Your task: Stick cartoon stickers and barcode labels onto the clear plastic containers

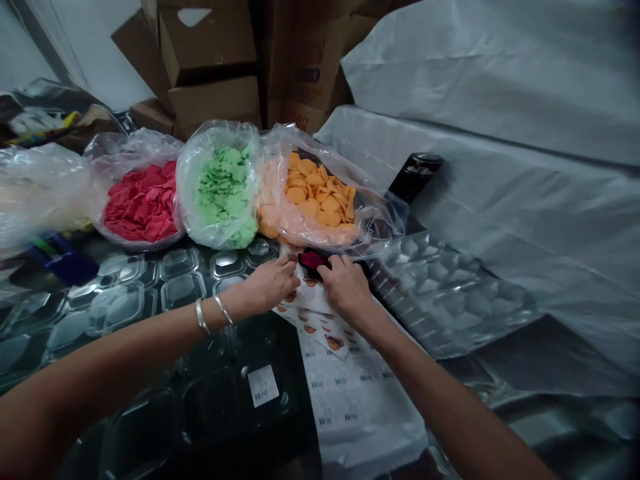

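Left hand [270, 283]: fingers pinching dark red piece [311, 259]
Right hand [345, 287]: pinching its other end
Beyond fingertips: orange disc bag [315, 190]

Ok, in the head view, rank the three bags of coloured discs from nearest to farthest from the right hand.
From the right hand:
1. Orange disc bag, just beyond the hand, slightly to its left.
2. Green disc bag, the middle bag, further left.
3. Red disc bag, the leftmost of the three, past the left wrist's side.
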A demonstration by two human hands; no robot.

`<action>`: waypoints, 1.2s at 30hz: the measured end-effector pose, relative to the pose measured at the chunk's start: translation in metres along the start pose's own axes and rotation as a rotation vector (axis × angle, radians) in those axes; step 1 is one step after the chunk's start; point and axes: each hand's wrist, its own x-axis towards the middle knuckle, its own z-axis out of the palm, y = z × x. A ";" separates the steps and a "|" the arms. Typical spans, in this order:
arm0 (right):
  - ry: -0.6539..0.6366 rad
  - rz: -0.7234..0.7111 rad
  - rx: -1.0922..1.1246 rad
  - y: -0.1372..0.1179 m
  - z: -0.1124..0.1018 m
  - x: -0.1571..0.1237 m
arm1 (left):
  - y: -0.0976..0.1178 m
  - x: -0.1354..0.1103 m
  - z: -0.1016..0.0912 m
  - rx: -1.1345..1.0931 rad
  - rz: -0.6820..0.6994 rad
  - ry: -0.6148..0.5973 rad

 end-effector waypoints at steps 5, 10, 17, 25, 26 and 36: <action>0.004 -0.133 0.076 -0.027 -0.011 -0.021 | -0.005 0.001 0.006 0.001 -0.025 0.105; -0.162 -0.193 0.079 -0.031 0.000 -0.015 | -0.006 0.001 0.004 0.005 -0.041 0.084; -0.175 -0.272 0.099 -0.010 0.003 -0.007 | -0.009 0.003 0.012 -0.028 -0.014 0.072; 0.156 -0.355 0.062 -0.005 0.010 -0.044 | 0.007 -0.012 -0.006 -0.179 0.094 0.069; 0.172 -0.345 0.074 -0.005 0.008 -0.047 | 0.011 -0.012 -0.004 -0.148 0.077 0.086; -0.150 0.688 1.774 -0.046 -0.015 -0.081 | 0.035 0.001 0.011 -0.173 -0.039 0.285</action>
